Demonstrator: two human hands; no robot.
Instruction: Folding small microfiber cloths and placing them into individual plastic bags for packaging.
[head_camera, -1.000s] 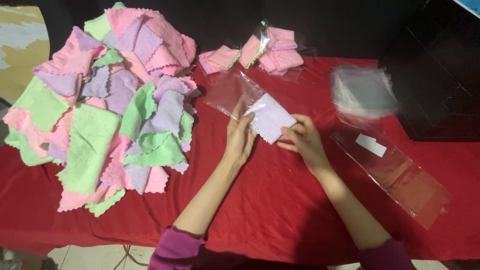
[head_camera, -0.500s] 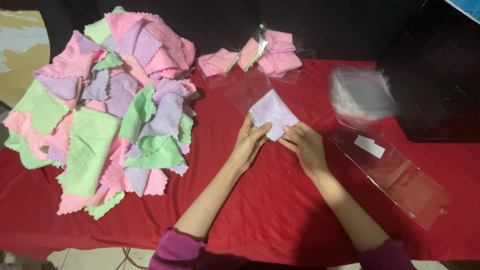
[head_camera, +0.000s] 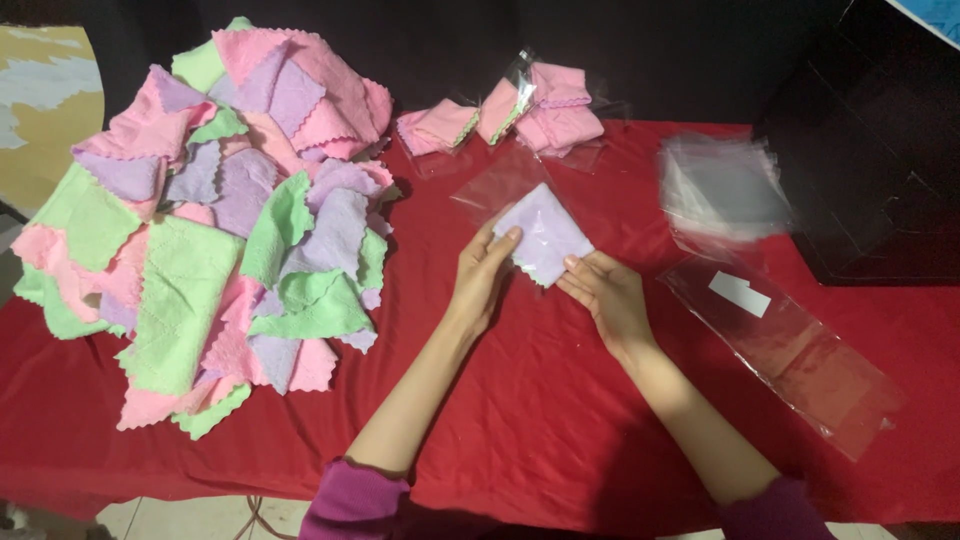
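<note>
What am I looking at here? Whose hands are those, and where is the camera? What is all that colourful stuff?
This picture comes from a camera worn on a person's head, looking down, so you see that person's own two arms. There is no machine here. The left hand and right hand both hold a folded lilac cloth square, which sits partly inside a thin clear plastic bag. Everything lies on a red tablecloth. On the left is a big heap of pink, green and lilac cloths with zigzag edges. At the back lie a few pink cloths already in clear bags. On the right are a stack of empty clear bags and one long clear plastic sleeve.
</note>
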